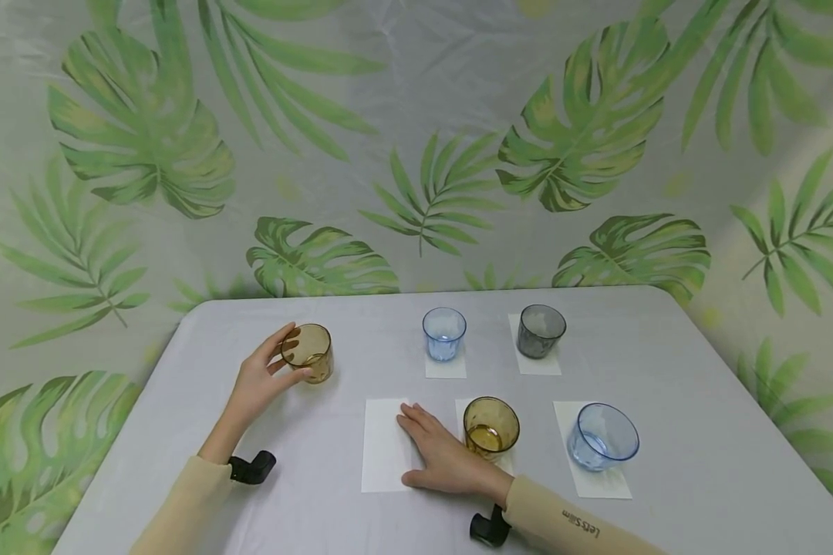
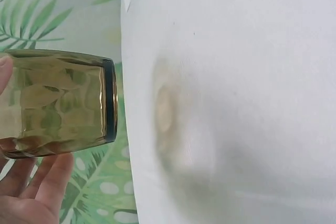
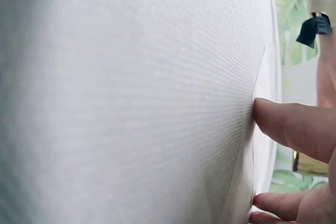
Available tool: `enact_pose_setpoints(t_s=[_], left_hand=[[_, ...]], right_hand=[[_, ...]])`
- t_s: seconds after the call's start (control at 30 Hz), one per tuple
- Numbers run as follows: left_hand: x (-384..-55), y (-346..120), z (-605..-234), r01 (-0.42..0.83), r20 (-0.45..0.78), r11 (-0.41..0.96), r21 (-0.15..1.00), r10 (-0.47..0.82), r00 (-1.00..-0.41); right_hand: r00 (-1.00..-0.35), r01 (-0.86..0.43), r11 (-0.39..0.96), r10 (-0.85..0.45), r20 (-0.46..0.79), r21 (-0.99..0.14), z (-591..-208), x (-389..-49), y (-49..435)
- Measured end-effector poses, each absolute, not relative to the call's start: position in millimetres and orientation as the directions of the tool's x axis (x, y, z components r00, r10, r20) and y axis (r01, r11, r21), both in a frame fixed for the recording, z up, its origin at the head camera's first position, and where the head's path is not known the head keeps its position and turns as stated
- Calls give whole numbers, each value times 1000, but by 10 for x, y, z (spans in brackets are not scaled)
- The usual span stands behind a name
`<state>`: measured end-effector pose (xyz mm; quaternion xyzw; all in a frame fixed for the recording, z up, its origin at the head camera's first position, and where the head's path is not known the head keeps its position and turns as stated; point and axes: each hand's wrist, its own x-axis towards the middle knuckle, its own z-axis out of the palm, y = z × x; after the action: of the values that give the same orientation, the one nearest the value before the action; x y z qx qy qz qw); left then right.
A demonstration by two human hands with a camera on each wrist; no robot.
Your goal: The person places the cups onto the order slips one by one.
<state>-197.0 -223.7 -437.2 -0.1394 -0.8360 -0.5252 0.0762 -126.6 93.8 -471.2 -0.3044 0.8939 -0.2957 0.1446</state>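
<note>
My left hand (image 1: 262, 383) holds an amber glass tumbler (image 1: 317, 356) at the left of the table, thumb on one side and fingers on the other. In the left wrist view the tumbler (image 2: 63, 103) is upright, its base a little above the white cloth and its shadow below. My right hand (image 1: 444, 455) lies low over a white paper sheet (image 1: 383, 455), its fingers spread. Thumb and fingertips touch the sheet in the right wrist view, where the thumb (image 3: 294, 121) presses near its edge. Just beyond that hand stands a second amber tumbler (image 1: 491, 426) on paper, partly hidden.
A blue glass (image 1: 444, 334) and a grey glass (image 1: 541, 331) stand on paper sheets in the back row. Another blue glass (image 1: 603, 437) sits on a sheet at the front right. Behind the white-covered table (image 1: 673, 370) hangs a leaf-patterned cloth (image 1: 451, 85).
</note>
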Motion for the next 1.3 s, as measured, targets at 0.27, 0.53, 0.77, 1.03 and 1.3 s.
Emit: enact_pose_setpoints(t_s=[0.27,0.53,0.77,1.03,1.3], left_hand=[[-1861,-2018,-4290,352,285,363,862,228,-931],[-1763,-1848,-4232,371,279,318,873,298,-913],[-1706,-1746,-4273,399,288,297,867,353,-890],[-1611,-1642,-4291,403,272,277,872,410,-871],[-1581,-1587,-4333,389,250,271,880,431,-867]], right_hand=[[-769,-478,635,-637,-61,-606,-4714,-1259,930],[-769,-483,641,-636,-61,-596,-4693,-1265,930],[-771,-491,645,-634,-52,-585,-4705,-1261,930],[-771,-485,650,-634,-64,-585,-4715,-1262,930],[-776,-484,651,-628,-57,-585,-4732,-1275,935]])
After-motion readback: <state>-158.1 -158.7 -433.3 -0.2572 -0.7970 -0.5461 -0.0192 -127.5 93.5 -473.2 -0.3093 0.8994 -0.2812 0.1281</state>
